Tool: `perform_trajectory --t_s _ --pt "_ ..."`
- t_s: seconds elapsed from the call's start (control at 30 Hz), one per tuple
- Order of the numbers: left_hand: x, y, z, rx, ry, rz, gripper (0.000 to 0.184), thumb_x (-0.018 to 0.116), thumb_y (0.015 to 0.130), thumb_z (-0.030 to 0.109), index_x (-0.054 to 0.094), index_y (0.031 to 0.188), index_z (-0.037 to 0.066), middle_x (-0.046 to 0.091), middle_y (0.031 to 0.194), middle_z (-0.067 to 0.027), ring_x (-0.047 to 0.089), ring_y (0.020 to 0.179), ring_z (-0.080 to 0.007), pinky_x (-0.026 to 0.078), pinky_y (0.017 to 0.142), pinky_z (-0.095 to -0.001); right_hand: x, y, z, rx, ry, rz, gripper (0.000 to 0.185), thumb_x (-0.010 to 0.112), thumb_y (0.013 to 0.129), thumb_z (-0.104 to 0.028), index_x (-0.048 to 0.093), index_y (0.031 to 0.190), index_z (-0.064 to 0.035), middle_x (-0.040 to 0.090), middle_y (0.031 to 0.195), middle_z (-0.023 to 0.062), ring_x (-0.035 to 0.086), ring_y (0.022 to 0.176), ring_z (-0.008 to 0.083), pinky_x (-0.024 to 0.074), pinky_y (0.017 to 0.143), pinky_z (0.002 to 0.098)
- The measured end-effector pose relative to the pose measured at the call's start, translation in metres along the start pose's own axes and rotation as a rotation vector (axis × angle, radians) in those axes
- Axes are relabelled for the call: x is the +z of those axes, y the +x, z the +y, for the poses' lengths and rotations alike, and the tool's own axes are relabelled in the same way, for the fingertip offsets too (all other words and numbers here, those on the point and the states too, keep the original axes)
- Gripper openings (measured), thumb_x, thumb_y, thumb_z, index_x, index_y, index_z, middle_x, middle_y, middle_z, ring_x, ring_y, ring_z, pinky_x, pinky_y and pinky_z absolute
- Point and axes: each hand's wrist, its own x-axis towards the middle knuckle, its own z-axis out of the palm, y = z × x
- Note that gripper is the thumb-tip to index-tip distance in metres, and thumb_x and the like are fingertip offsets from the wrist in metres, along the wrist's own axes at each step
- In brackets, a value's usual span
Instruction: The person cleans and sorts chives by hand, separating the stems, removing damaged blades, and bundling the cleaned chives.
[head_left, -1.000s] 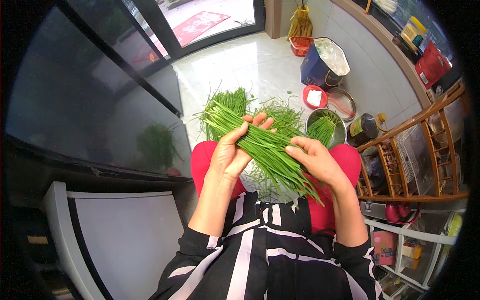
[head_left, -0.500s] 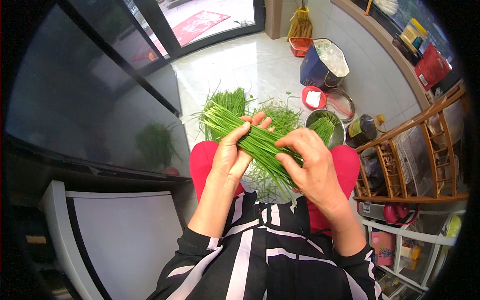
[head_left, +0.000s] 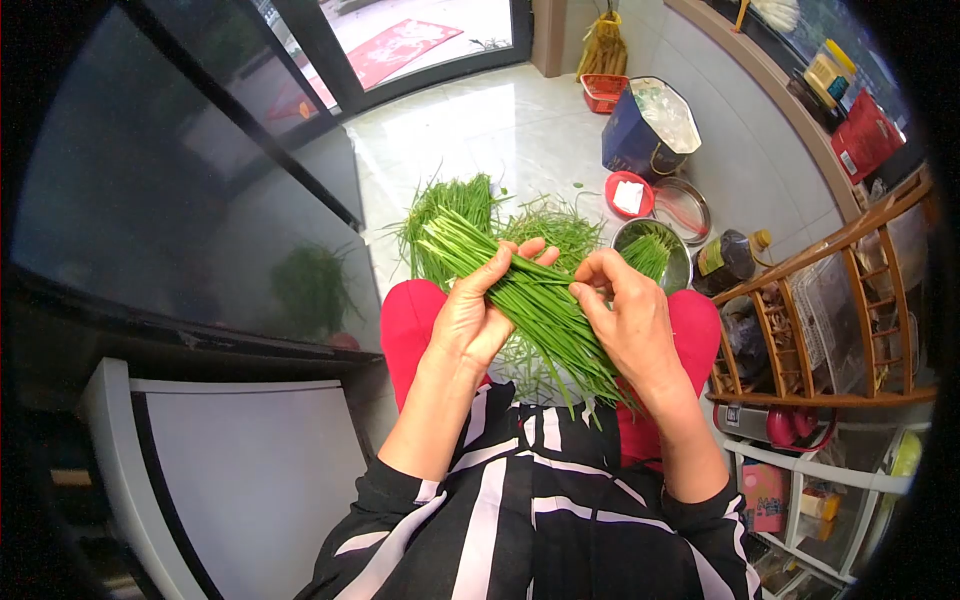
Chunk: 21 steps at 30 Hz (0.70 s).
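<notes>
A long bunch of green chives [head_left: 545,315] lies slantwise across my left hand [head_left: 478,305], whose thumb presses down on top of it. The pale stem ends point up and left, and the leafy tips hang down over my lap. At the bunch's right edge, my right hand [head_left: 630,320] pinches thumb and forefinger together; whatever is between them is too small to make out. On the floor behind lie a thick pile of chives [head_left: 450,215] and a looser heap of thin green blades [head_left: 555,228]. A metal bowl [head_left: 682,268] beside my right knee holds more chives.
Beyond the bowl are a dark bottle [head_left: 728,262], a round metal lid [head_left: 690,205], a red dish [head_left: 622,205] and a blue box [head_left: 630,140]. A wooden rack [head_left: 865,310] stands at right, a white cabinet [head_left: 250,480] at left.
My right hand has drawn slightly up and right, from over the bunch to its edge, its fingertips now pinched. The bunch and my left hand have shifted a little right.
</notes>
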Motion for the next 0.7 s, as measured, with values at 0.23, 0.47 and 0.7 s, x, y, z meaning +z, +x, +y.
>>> perform_trajectory --t_s 0.23,0.47,0.7 --pt "0.001 -0.002 0.002 -0.002 0.014 0.014 0.024 0.062 0.087 0.005 0.052 0.108 0.0 0.059 0.114 -0.0217 0.054 0.115 -0.0363 0.046 0.098 -0.0497 -0.007 0.003 -0.001 0.149 0.156 -0.095 0.012 0.063 0.082 -0.01 0.059 0.09 -0.0019 0.064 0.078 0.014 0.065 0.072 0.0289 0.0496 0.064 0.0379" --pt "0.002 -0.003 -0.001 0.012 0.094 0.135 0.028 0.061 0.087 0.005 0.05 0.111 -0.005 0.059 0.113 -0.0222 0.057 0.111 -0.0342 0.05 0.094 -0.0467 -0.012 0.0 -0.002 0.084 0.156 -0.107 0.01 0.062 0.082 -0.006 0.059 0.09 -0.0016 0.062 0.081 0.0137 0.062 0.075 0.0291 0.0481 0.069 0.0379" --pt "0.002 -0.003 -0.003 0.063 0.153 0.191 0.029 0.06 0.088 0.006 0.049 0.113 -0.002 0.057 0.119 -0.0201 0.055 0.115 -0.0343 0.047 0.097 -0.0489 -0.017 -0.004 -0.007 -0.29 -0.18 -0.038 0.009 0.062 0.075 -0.003 0.062 0.083 -0.0062 0.055 0.086 0.0095 0.056 0.087 0.0268 0.0427 0.078 0.0397"
